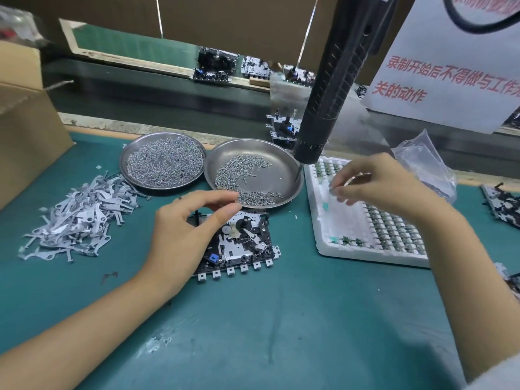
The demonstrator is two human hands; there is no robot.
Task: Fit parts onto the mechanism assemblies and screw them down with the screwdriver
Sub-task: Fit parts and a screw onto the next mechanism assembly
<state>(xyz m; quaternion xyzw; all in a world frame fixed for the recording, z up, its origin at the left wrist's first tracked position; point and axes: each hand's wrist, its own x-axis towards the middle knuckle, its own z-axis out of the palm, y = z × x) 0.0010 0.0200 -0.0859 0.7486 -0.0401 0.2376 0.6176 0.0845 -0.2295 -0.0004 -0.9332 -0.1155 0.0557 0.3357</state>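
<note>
A black and silver mechanism assembly (242, 243) lies flat on the green mat in front of me. My left hand (185, 232) hovers over its left part, with thumb and forefinger curved toward each other near the front rim of a screw dish (284, 161); whether they pinch a screw I cannot tell. My right hand (377, 184) is above a white foam tray (337, 220) and pinches a small thin metal part. The black electric screwdriver (332, 83) hangs from above, its tip over the dish's right side.
A second steel dish (126, 156) full of screws stands to the left. A heap of flat metal levers (81, 218) lies at left, a cardboard box (25, 128) behind it. More assemblies (503, 204) sit at right, a plastic bag (422, 161) behind the foam tray, and a conveyor beyond.
</note>
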